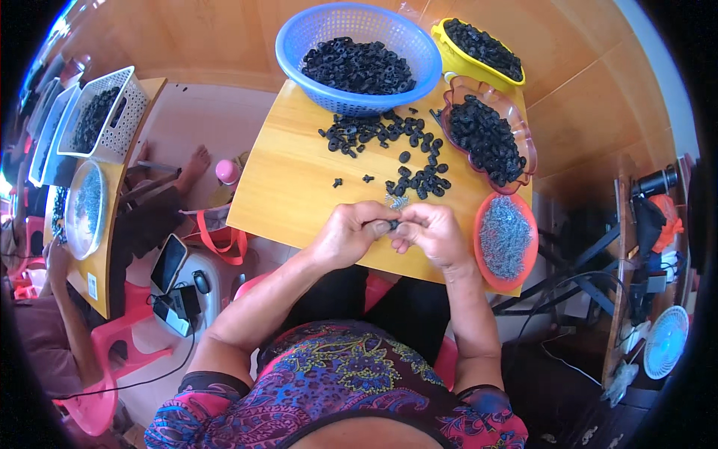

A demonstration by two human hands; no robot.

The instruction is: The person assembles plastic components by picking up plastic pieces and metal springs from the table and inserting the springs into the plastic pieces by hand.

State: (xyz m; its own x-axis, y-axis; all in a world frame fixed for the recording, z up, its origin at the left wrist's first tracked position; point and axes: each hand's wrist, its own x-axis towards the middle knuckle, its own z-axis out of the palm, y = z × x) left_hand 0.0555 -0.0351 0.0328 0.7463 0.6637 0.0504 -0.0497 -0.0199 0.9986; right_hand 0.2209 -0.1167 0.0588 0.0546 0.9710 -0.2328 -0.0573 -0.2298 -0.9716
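My left hand [351, 234] and my right hand [434, 233] meet over the near edge of the wooden table. Between their fingertips they pinch a small black plastic part [393, 224], mostly covered by the fingers. Just beyond the fingers lies a small heap of tiny silvery metal pieces [397, 201], perhaps springs. Farther off, loose black oval parts [423, 182] and small black knobby parts [348, 135] are spread over the tabletop. An orange dish [479, 251] full of silvery metal pieces stands to the right of my right hand.
A blue basket [286, 54], a yellow basin [441, 46] and a reddish tray [532, 142] hold black parts along the far side. At left, a co-worker's arm [71, 329] reaches to another table with a white basket [133, 112]. A small fan [666, 342] stands at right.
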